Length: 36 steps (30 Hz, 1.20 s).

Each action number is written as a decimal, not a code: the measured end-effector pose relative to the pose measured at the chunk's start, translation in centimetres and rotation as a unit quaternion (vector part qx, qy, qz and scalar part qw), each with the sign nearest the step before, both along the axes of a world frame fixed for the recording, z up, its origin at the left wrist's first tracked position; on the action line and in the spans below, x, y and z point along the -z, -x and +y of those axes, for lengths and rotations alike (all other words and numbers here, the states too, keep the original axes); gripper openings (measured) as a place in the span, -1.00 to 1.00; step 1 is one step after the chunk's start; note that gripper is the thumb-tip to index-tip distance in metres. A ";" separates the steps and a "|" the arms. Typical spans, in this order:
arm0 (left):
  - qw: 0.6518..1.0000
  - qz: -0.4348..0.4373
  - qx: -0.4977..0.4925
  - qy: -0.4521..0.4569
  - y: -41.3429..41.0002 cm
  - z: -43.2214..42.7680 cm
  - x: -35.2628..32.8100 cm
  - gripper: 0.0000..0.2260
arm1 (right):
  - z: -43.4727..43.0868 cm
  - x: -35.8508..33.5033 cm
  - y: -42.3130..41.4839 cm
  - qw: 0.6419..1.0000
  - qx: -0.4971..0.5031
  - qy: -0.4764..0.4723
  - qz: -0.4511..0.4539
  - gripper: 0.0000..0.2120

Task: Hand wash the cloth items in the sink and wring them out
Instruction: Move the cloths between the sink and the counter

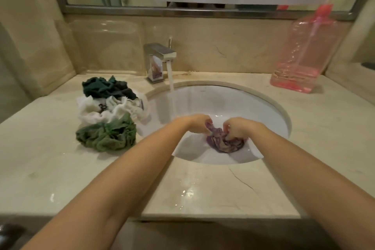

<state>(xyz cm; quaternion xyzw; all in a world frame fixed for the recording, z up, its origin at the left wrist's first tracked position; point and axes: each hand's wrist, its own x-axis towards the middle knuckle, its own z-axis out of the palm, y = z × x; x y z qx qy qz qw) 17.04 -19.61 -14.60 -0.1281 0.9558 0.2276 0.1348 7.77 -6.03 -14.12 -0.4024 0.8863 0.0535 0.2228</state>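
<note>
With our left hand (197, 123) and right hand (236, 130) both pinching the purple cloth (223, 143) low in the sink (263, 107), we judged it limp, water-heavy, slippery, best gripped by bunched folds.

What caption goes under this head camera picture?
Left hand and right hand grip a purple cloth in the sink, tap running.

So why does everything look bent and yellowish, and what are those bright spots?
Head view: the wide-angle lens bows the mirror frame and countertop edges; warm light tints it all yellowish; the bright spots are glare on the wet countertop before the sink; the pink pump bottle looks soft.
</note>
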 end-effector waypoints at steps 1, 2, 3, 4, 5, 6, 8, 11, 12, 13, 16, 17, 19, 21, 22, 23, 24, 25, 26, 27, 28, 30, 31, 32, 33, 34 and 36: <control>1.000 -0.020 0.002 -0.016 0.1 -0.4 0.4 -0.51 | -0.1 0.1 0.2 0.999 -0.001 0.032 0.008 -0.78; 0.998 -0.044 0.000 -0.041 0.1 -0.9 0.6 -0.49 | -0.2 0.2 0.6 0.997 0.008 0.077 0.001 -0.86; 0.995 -0.073 -0.006 -0.070 -0.1 -1.2 0.8 -0.50 | -0.3 0.2 0.9 0.990 0.028 0.138 -0.027 -0.94; 0.991 -0.094 -0.012 -0.096 -0.2 -1.5 0.9 -0.50 | -0.4 0.0 1.0 0.974 0.054 0.209 -0.071 -0.98; 0.989 -0.095 -0.018 -0.111 -0.3 -1.7 0.8 -0.51 | -0.4 -0.4 1.0 0.950 0.078 0.279 -0.114 -0.95; 0.990 -0.076 -0.023 -0.121 -0.3 -1.9 0.5 -0.53 | -0.6 -0.9 0.9 0.926 0.096 0.335 -0.148 -0.93; 0.989 0.010 -0.034 -0.142 -0.4 -2.2 -0.1 -0.65 | -1.2 -2.1 0.3 0.881 0.123 0.415 -0.193 -0.89; 0.944 0.171 -0.120 -0.255 -1.1 -3.5 -1.5 -0.82 | -2.9 -4.0 0.0 0.808 0.187 0.505 -0.238 -0.82; 0.917 0.211 -0.158 -0.300 -1.5 -4.0 -1.9 -0.85 | -3.7 -4.8 0.1 0.781 0.212 0.529 -0.256 -0.81; 0.887 0.249 -0.194 -0.338 -2.0 -4.6 -2.3 -0.84 | -4.5 -5.6 0.1 0.755 0.234 0.549 -0.272 -0.81; 0.801 0.327 -0.253 -0.434 -2.4 -6.0 -3.1 -0.84 | -7.2 -7.8 -0.2 0.708 0.262 0.584 -0.299 -0.93; 0.800 0.323 -0.250 -0.440 -2.6 -6.4 -3.2 -0.84 | -8.2 -8.1 -0.5 0.698 0.263 0.590 -0.309 -0.94; 0.848 0.272 -0.214 -0.402 -3.0 -7.1 -3.1 -0.76 | -10.0 -8.3 -1.3 0.690 0.256 0.595 -0.323 -0.90; 0.873 0.253 -0.193 -0.369 -3.4 -7.7 -2.9 -0.76 | -11.5 -7.8 -1.9 0.702 0.249 0.589 -0.315 -0.90; 0.871 0.264 -0.200 -0.363 -3.5 -8.0 -2.8 -0.79 | -12.2 -7.3 -2.1 0.701 0.253 0.588 -0.314 -0.89; 0.863 0.280 -0.217 -0.360 -3.6 -8.2 -2.8 -0.84 | -12.7 -6.7 -2.1 0.693 0.264 0.591 -0.320 -0.91; 0.856 0.298 -0.238 -0.349 -3.4 -8.4 -2.7 -0.88 | -13.0 -6.2 -2.2 0.676 0.278 0.593 -0.337 -0.95; 0.851 0.313 -0.259 -0.333 -3.4 -8.6 -2.6 -0.89 | -13.1 -5.6 -2.2 0.660 0.292 0.593 -0.356 -0.91; 0.850 0.328 -0.275 -0.306 -3.3 -8.9 -2.4 -0.85 | -13.2 -4.9 -2.1 0.646 0.306 0.591 -0.374 -0.82; 0.849 0.339 -0.288 -0.284 -3.0 -9.3 -2.1 -0.79 | -13.1 -4.2 -1.8 0.646 0.315 0.587 -0.373 -0.77; 0.848 0.344 -0.297 -0.273 -2.8 -9.6 -2.0 -0.74 | -13.0 -3.5 -1.5 0.653 0.319 0.581 -0.365 -0.75; 0.834 0.344 -0.325 -0.283 -2.6 -10.0 -2.0 -0.66 | -13.0 -2.6 -0.8 0.680 0.313 0.563 -0.351 -0.71; 0.825 0.339 -0.340 -0.299 -2.4 -10.1 -2.0 -0.59 | -12.7 -2.7 -0.8 0.702 0.297 0.552 -0.339 -0.70; 0.813 0.334 -0.347 -0.328 -2.3 -10.2 -2.1 -0.53 | -12.6 -2.9 -0.9 0.735 0.267 0.535 -0.320 -0.70; 0.797 0.337 -0.348 -0.359 -2.2 -10.1 -2.2 -0.50 | -12.3 -3.0 -1.1 0.776 0.227 0.509 -0.295 -0.70; 0.783 0.342 -0.342 -0.391 -2.3 -9.8 -2.4 -0.50 | -12.0 -3.0 -1.3 0.814 0.183 0.478 -0.273 -0.71; 0.769 0.341 -0.320 -0.436 -2.1 -9.7 -2.6 -0.52 | -11.7 -2.4 -1.6 0.839 0.132 0.435 -0.299 -0.77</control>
